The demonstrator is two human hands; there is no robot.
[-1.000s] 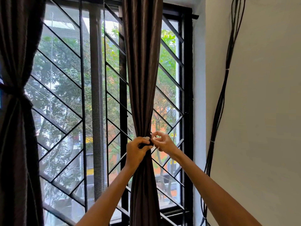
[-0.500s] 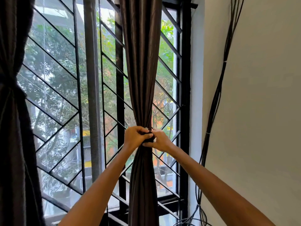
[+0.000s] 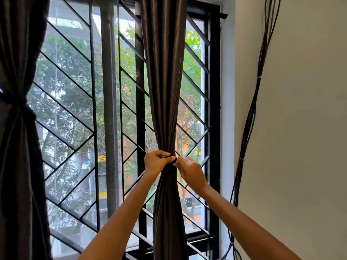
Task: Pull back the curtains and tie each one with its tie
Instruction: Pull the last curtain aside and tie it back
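Far left of the window grille [image 3: 78, 117]: a dark curtain [image 3: 16, 166], gathered and cinched at its waist by a dark tie [image 3: 17, 106], hanging against the frame edge. Across the right half of the grille: a brown curtain [image 3: 164, 81], bunched into a narrow column and pinched to its slimmest at mid-height. At that waist, left hand [image 3: 155, 163] curled around the gathered cloth from the left side, fingers closed on a thin dark tie [image 3: 170, 157] wrapped round the folds. Just right of it, right hand [image 3: 190, 170] with fingertips pinching the same tie at the curtain's right edge, both hands nearly touching. Right of the grille: a pale wall [image 3: 300, 128] with a bundle of black cables [image 3: 251, 113] running down it.
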